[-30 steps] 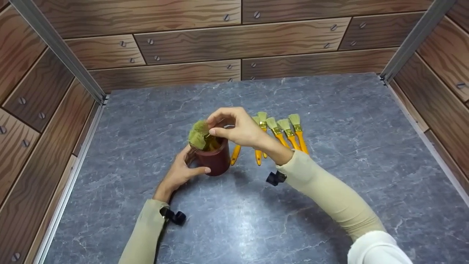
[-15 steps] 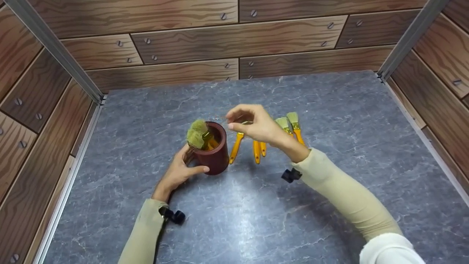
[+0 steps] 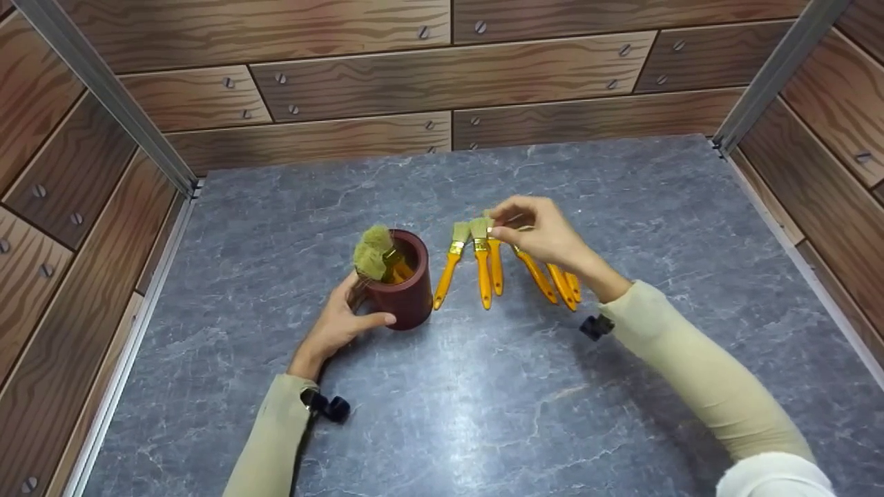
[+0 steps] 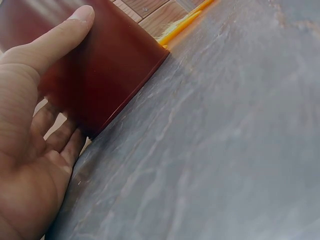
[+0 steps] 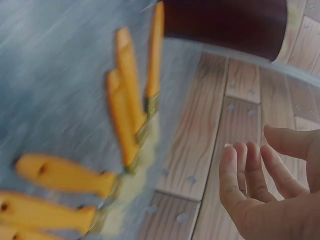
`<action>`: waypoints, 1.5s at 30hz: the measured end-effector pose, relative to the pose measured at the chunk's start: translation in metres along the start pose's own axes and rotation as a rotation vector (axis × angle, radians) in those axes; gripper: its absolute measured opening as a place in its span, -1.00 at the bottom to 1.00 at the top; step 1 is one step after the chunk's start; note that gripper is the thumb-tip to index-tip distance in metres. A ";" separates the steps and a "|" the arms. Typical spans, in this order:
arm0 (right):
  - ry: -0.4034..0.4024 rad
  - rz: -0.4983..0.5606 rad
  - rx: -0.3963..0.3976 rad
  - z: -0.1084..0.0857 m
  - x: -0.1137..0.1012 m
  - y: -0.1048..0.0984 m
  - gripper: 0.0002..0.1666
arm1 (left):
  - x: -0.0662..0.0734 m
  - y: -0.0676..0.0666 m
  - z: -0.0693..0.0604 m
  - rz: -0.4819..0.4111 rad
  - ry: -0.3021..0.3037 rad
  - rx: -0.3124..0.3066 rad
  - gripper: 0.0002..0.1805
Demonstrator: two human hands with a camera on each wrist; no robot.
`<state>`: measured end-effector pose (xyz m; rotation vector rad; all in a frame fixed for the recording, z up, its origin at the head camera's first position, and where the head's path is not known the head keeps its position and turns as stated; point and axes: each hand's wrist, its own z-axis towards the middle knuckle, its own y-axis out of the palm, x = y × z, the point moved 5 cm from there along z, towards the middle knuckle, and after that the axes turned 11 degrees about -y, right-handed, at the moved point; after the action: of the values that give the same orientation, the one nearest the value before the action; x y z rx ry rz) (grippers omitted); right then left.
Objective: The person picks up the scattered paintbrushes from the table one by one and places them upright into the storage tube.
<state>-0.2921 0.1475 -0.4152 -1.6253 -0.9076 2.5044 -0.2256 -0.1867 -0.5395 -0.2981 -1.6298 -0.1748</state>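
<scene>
My left hand (image 3: 335,323) holds a dark red cylindrical cup (image 3: 407,304) upright on the table, thumb on the near side and fingers round the far left. Several paintbrushes (image 3: 375,252) stand in it, bristles up, leaning left over the rim. In the head view my right hand (image 3: 542,230) is above the loose brushes, right of the cup. The right wrist view shows its fingers (image 5: 228,172) loosely bent with nothing between them. Beneath and left of it lie paintbrushes (image 3: 483,273) with orange handles and pale bristles; more paintbrushes (image 3: 536,277) are partly hidden under the hand.
The table (image 3: 442,407) has a grey marbled top. Wood-patterned walls (image 3: 442,76) enclose it at the back and both sides, with metal posts (image 3: 780,76) in the corners. The nearest loose brush lies close to the cup's right side.
My right hand has left the cup's mouth and moved right, over the loose brushes, with nothing in its fingers. The left hand and cup have stayed in place.
</scene>
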 end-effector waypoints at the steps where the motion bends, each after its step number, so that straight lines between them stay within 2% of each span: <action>1: 0.005 -0.004 0.006 -0.002 0.005 -0.004 -0.73 | 0.000 0.000 0.000 -0.002 -0.002 0.001 0.02; 7: 0.046 -0.056 0.037 -0.013 0.029 -0.024 -0.74 | 0.001 0.000 0.000 -0.007 -0.005 0.012 0.00; 13: 0.124 -0.162 0.032 -0.027 0.053 -0.037 -0.71 | 0.001 0.001 -0.001 -0.010 0.004 -0.003 0.00; 17: 0.124 -0.212 0.029 -0.036 0.064 -0.044 -0.68 | 0.002 0.001 0.000 -0.012 0.016 -0.005 0.00; 26: 0.157 -0.228 0.027 -0.059 0.085 -0.060 -0.67 | 0.002 0.002 0.001 0.011 0.007 -0.018 0.01; 35: 0.198 -0.243 0.000 -0.067 0.097 -0.067 -0.64 | 0.001 0.000 0.000 0.008 0.009 -0.003 0.01; 41: 0.247 -0.264 -0.027 -0.073 0.106 -0.066 -0.56 | 0.001 0.000 0.000 0.010 0.017 -0.006 0.00; 45: 0.257 -0.254 -0.016 -0.074 0.109 -0.064 -0.55 | 0.001 0.000 0.000 0.005 0.016 -0.004 0.00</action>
<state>-0.2980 0.2695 -0.4965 -1.6658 -1.0288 2.0722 -0.2253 -0.1866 -0.5383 -0.3038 -1.6130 -0.1763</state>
